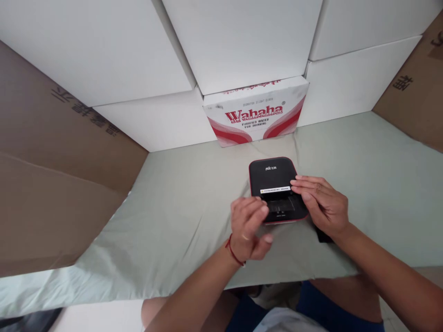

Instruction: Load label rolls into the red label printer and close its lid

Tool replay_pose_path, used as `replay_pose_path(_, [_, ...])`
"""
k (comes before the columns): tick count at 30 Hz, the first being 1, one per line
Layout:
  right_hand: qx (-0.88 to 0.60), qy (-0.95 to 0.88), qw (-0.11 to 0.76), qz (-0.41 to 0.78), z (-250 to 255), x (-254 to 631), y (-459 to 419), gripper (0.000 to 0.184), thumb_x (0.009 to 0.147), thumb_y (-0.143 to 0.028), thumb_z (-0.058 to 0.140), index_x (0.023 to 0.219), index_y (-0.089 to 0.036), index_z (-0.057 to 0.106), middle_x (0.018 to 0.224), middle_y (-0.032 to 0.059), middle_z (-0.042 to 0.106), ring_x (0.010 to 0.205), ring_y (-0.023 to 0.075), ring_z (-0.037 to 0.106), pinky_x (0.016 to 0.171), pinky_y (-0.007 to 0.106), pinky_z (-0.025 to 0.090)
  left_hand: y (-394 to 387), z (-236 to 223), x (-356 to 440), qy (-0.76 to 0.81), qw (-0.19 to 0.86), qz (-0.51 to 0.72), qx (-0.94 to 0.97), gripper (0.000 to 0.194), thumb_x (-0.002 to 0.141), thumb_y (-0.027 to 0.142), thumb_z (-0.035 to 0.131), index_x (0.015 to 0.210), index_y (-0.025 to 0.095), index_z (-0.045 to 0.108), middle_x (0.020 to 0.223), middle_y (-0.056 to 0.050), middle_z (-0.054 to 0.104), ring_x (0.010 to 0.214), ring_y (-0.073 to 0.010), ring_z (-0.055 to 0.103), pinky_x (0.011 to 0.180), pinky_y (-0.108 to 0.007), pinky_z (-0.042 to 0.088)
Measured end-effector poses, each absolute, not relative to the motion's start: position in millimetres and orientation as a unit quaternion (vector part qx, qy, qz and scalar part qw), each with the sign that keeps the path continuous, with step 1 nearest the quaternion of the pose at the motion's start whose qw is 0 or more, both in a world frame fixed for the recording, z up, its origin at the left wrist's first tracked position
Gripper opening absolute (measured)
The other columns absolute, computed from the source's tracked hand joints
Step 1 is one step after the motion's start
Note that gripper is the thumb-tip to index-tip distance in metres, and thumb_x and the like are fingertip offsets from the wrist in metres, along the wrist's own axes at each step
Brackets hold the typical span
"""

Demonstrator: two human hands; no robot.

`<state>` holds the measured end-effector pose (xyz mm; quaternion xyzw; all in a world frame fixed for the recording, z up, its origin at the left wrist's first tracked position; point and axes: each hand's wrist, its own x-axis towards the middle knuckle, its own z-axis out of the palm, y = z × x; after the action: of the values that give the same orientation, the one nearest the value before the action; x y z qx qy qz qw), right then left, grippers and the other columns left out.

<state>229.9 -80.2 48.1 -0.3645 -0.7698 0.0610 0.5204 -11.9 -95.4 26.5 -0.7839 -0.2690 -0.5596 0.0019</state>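
A flat black device (273, 177) with rounded corners and a red rim lies on the green cloth. Across its top runs a white label strip (275, 189), and below that sits a dark glossy panel (282, 205). My left hand (247, 226) is at the device's lower left corner, fingers bent over the panel's left edge and thumb held apart. Nothing shows in its grasp. On the right edge rest the outstretched fingers of my right hand (321, 203), close together. A black object (323, 234) lies partly hidden beneath my right hand and wrist.
A white and red Wahaha water carton (258, 113) stands behind the device, against several white boxes (242, 41). Brown cardboard (62, 166) rises at left, with another brown cardboard panel (411, 87) at right. The cloth (166, 221) ends at a front edge above my lap.
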Motion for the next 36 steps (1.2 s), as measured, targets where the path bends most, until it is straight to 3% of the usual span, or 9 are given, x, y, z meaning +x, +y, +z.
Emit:
replay_pose_path(3, [-0.356,-0.769,0.528,0.063,48,230,-80,0.039,0.097,-0.002,0.061,0.125,-0.023,0.079,0.119,0.0082,0.084,0.12,0.0247,0.077,0.105,0.046,0.061,-84,24,-24,-0.305,-0.121,-0.576,-0.749,0.062,0.11,0.054,0.041,0.165,0.027,0.041,0.136,-0.013,0.075,0.131,-0.0292,0.069,0.12,-0.054,0.038])
replay_pose_path(6, [-0.362,-0.764,0.529,0.073,48,230,-81,0.039,0.098,-0.004,0.061,0.124,-0.026,0.08,0.119,0.0074,0.084,0.119,0.0254,0.077,0.104,0.048,0.061,-78,23,-29,-0.327,-0.213,-0.579,-0.716,0.055,0.113,0.051,0.035,0.161,0.028,0.046,0.125,-0.009,0.081,0.129,-0.0265,0.073,0.128,-0.054,0.03])
replay_pose_path(10, [-0.38,-0.762,0.517,0.086,50,231,-82,0.035,0.099,-0.01,0.06,0.12,-0.028,0.081,0.117,0.0058,0.085,0.115,0.0259,0.079,0.102,0.049,0.062,-76,21,-28,-0.347,-0.216,-0.58,-0.705,0.043,0.113,0.041,0.038,0.146,0.029,0.063,0.115,-0.005,0.084,0.12,-0.0237,0.077,0.123,-0.05,0.036])
replay_pose_path(14, [-0.393,-0.755,0.515,0.101,54,232,-82,0.031,0.104,-0.018,0.055,0.114,-0.029,0.081,0.113,0.0053,0.085,0.113,0.0262,0.079,0.101,0.051,0.062,-74,18,-25,-0.357,-0.279,-0.581,-0.676,0.038,0.104,0.037,0.062,0.141,0.029,0.064,0.112,-0.006,0.083,0.116,-0.0251,0.076,0.112,-0.048,0.048])
replay_pose_path(17, [-0.368,-0.778,0.499,0.102,51,230,-86,0.035,0.105,-0.032,0.053,0.13,-0.027,0.076,0.124,0.0085,0.083,0.121,0.0294,0.074,0.107,0.055,0.057,-70,16,-23,-0.338,-0.346,-0.613,-0.624,0.05,0.096,0.037,0.074,0.143,0.032,0.058,0.111,-0.004,0.078,0.12,-0.0237,0.073,0.113,-0.046,0.051])
replay_pose_path(20, [-0.317,-0.819,0.473,0.068,47,228,-92,0.042,0.105,-0.045,0.052,0.137,-0.029,0.073,0.13,0.0063,0.081,0.123,0.0308,0.071,0.111,0.057,0.052,-63,17,-24,-0.344,-0.404,-0.609,-0.589,0.081,0.086,0.052,0.083,0.156,0.043,0.043,0.146,-0.005,0.065,0.15,-0.0264,0.055,0.129,-0.049,0.04])
replay_pose_path(22, [-0.293,-0.829,0.475,0.04,44,227,-96,0.038,0.105,-0.046,0.052,0.13,-0.031,0.077,0.122,0.0033,0.084,0.112,0.0287,0.072,0.103,0.052,0.054,-58,17,-25,-0.349,-0.47,-0.574,-0.573,0.103,0.079,0.06,0.087,0.164,0.049,0.029,0.17,-0.003,0.045,0.165,-0.0286,0.035,0.136,-0.051,0.03])
replay_pose_path(25, [-0.28,-0.826,0.489,0.003,43,229,-100,0.034,0.104,-0.042,0.054,0.124,-0.029,0.079,0.112,0.0026,0.086,0.098,0.0265,0.069,0.089,0.048,0.055,-54,17,-27,-0.329,-0.562,-0.535,-0.538,0.123,0.073,0.058,0.092,0.169,0.051,0.015,0.181,-0.002,0.028,0.172,-0.0298,0.02,0.141,-0.053,0.017])
replay_pose_path(36, [-0.258,-0.825,0.504,0.015,43,230,-100,0.035,0.096,-0.028,0.066,0.128,-0.029,0.078,0.112,0.0026,0.086,0.099,0.0255,0.071,0.086,0.044,0.062,-56,6,-23,-0.3,-0.607,-0.527,-0.513,0.113,0.079,0.05,0.089,0.168,0.05,0.02,0.184,0.002,0.02,0.174,-0.0269,0.012,0.142,-0.051,0.015])
